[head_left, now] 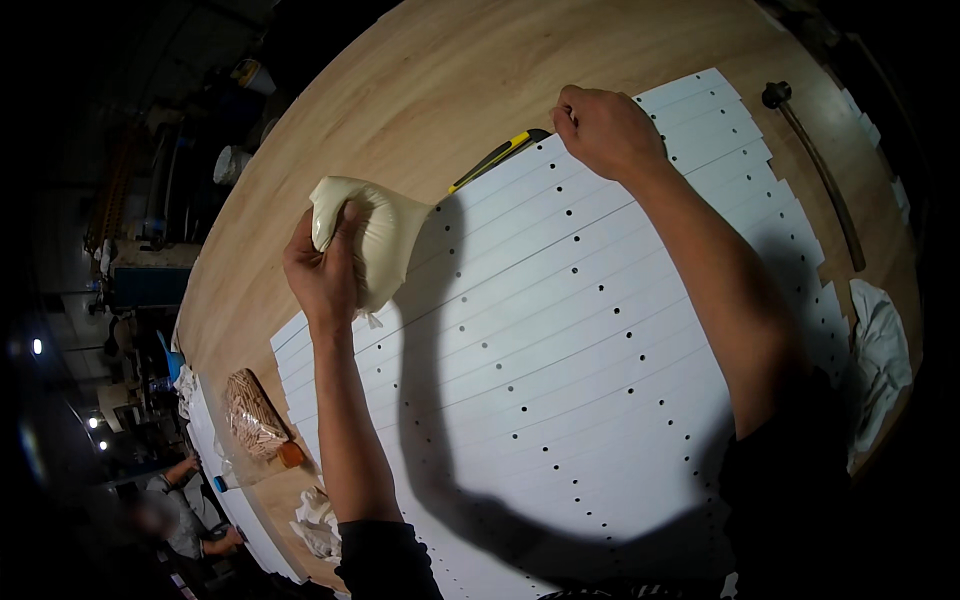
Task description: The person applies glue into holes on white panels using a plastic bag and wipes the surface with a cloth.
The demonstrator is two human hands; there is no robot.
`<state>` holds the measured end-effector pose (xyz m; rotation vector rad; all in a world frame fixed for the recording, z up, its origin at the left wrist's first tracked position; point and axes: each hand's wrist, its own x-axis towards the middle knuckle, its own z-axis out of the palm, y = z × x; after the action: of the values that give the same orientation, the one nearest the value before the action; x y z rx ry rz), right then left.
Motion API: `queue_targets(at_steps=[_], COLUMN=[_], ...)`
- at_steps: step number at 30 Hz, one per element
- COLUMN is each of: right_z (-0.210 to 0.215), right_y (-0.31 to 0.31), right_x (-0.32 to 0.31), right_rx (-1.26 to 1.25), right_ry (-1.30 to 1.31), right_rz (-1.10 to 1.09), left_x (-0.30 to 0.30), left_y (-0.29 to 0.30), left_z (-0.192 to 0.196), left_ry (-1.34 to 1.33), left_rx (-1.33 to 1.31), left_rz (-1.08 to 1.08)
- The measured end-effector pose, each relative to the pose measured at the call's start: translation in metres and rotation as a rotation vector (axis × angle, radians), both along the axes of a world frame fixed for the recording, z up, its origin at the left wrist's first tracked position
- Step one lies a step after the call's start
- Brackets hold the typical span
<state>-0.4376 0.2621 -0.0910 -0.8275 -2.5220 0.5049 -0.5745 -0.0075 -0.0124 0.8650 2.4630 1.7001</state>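
Note:
A plastic bag of cream-coloured paste (385,245) is gripped by its upper left part in my left hand (325,268). It hangs above the left edge of a row of white boards (540,330), with its corner stretched out toward the right. The boards lie side by side, have stepped ends and carry lines of small dark round holes. Over their far edge, my right hand (612,132) is closed with fingers curled; whatever it may hold is hidden. Between the hands, a yellow and black utility knife (492,160) rests along the boards' far edge.
At right lies a hammer (822,170) with a long handle, near a crumpled white cloth (880,335). To the left are a clear bag of wooden dowels (255,415), an orange cap (290,455) and crumpled white plastic (318,525). Another person (185,515) is at the lower left.

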Motion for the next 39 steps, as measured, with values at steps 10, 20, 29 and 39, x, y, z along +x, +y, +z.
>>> queue_targets(at_steps=[10,20,29,39], right_z=[-0.003,-0.001,0.001,0.001], right_y=[0.001,-0.001,-0.001,0.000], right_x=[0.000,0.000,0.000,0.001], right_rx=[0.007,-0.009,-0.012,-0.029], right_ry=[0.015,0.038,0.030,0.032], right_rz=[-0.001,-0.002,0.013,0.012], left_x=[-0.001,-0.003,0.011,0.022], left_y=[0.001,0.002,-0.004,-0.009], left_z=[-0.002,-0.012,-0.007,-0.003], left_ry=[-0.009,0.029,0.098,0.078], left_rx=[-0.010,-0.043,0.063,-0.020], left_rz=[0.010,0.006,0.030,-0.018])
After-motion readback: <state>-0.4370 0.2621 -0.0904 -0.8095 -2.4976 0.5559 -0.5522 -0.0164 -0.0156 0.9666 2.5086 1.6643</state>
